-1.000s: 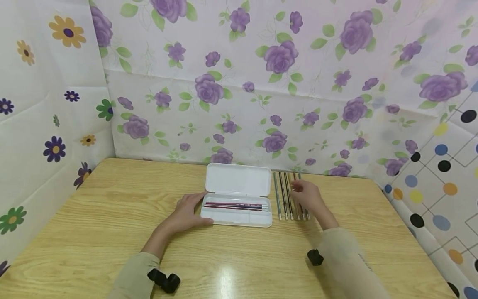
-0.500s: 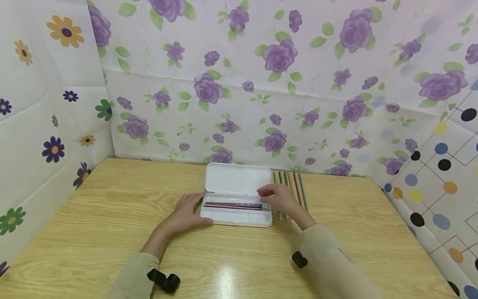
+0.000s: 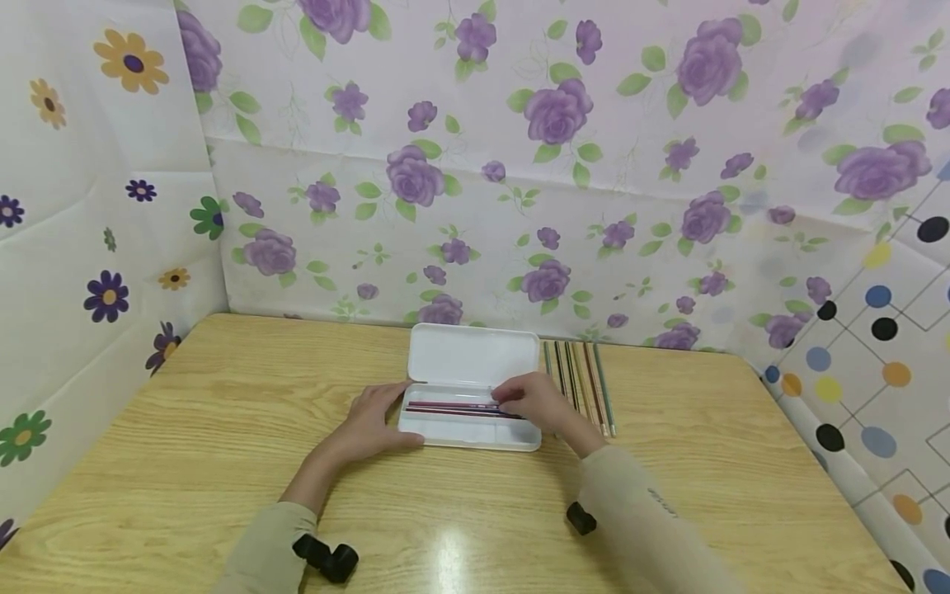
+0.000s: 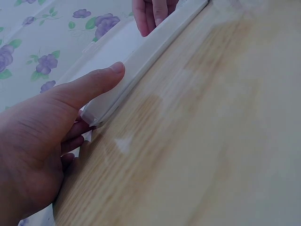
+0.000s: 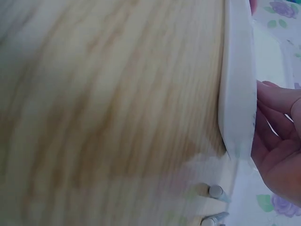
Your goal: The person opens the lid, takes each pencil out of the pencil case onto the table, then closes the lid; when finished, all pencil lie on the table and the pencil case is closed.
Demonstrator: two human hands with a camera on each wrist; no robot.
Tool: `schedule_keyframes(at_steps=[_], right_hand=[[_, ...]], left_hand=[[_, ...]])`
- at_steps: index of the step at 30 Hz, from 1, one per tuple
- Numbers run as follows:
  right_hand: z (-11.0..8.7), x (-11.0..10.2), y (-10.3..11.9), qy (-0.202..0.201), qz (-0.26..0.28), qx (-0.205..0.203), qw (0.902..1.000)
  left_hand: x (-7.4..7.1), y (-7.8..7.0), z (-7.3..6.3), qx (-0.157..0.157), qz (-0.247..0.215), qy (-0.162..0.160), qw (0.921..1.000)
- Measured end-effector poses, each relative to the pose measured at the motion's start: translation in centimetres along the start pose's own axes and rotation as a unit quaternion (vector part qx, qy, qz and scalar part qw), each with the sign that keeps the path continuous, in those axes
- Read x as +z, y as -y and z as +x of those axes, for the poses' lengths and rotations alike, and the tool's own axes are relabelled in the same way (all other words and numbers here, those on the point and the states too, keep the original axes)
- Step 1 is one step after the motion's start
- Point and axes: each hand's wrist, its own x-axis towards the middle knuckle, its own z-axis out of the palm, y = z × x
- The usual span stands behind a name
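Note:
An open white pencil case (image 3: 475,437) lies on the table with its lid raised at the back. Several dark red and dark pencils (image 3: 453,407) lie lengthwise in its rear compartment. My left hand (image 3: 371,425) holds the case's left end, thumb on the front wall and fingers around the corner; the thumb (image 4: 101,82) rests over the rim in the left wrist view. My right hand (image 3: 538,400) reaches into the right end, bent fingers right at the pencils and covering their eraser ends. The case wall hides those fingertips in the right wrist view; I cannot tell whether they pinch a pencil.
Right of the case, several pencils (image 3: 590,384) in different colours lie side by side, erasers toward me; my right forearm overlaps some. A floral cloth (image 3: 475,247) hangs behind the wooden table (image 3: 445,520).
My right hand has moved left from the row of pencils, over the case's right edge, and down to the pencils inside. The left hand and the case have stayed in place.

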Motion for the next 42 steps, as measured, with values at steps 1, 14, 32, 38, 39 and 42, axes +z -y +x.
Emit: schedule_keyframes(at_steps=[1,14,32,38,39,42], right_hand=[[0.1,0.1,0.0,0.001,0.001,0.000,1.0000],[0.4,0.8,0.8,0.025,-0.043,-0.012,0.9987],[0.5,1.1,1.5,0.023,-0.103,-0.028,0.9941],[0.6,1.3,1.6,0.025,-0.128,-0.040,0.9906],[0.7,1.4,1.5,0.023,-0.134,-0.045,0.9897],[0.7,1.5,1.4,0.019,-0.150,-0.059,0.9867]], left_hand=[[0.0,0.0,0.0,0.000,0.001,0.000,1.0000],[0.1,0.1,0.1,0.005,0.003,0.001,1.0000],[0.0,-0.1,0.1,0.002,0.009,0.000,1.0000],[0.0,0.0,0.1,0.001,0.013,-0.001,0.9999],[0.1,0.0,0.1,-0.001,0.013,0.000,0.9999],[0.1,0.0,0.1,0.002,0.009,0.001,1.0000]])
